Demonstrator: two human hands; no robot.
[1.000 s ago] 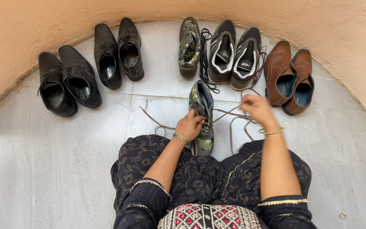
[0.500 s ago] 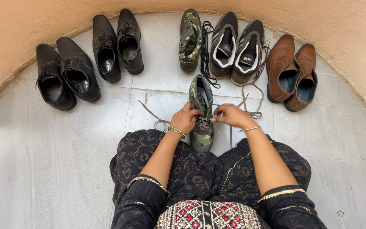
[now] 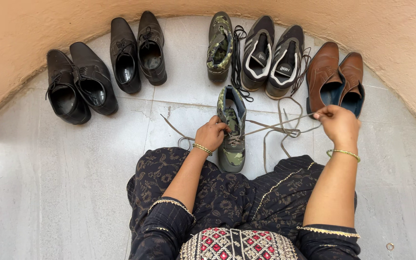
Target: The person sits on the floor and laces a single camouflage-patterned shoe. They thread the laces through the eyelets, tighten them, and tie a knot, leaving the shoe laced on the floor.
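Camouflage boot (image 3: 231, 139) at the centre of the frame, on the grey floor (image 3: 63, 192) just in front of the seated person's knees, its lace (image 3: 270, 126) drawn taut toward the right.

Left hand (image 3: 211, 134) curls over the boot's left side near the eyelets, apparently to keep it from sliding while the lace is pulled; right hand (image 3: 339, 125), at centre right, has its fingers pinched together on the lace end, stretched out well away from the boot. Slack lace loops lie on the floor on both sides of the boot. Along the curved tan wall (image 3: 386, 33) stand its matching camouflage boot (image 3: 219, 45), grey sneakers (image 3: 271, 55), brown shoes (image 3: 335, 82) just beyond the right hand, and black shoes (image 3: 102, 70) at upper left. Bare floor opens to the left and lower right.
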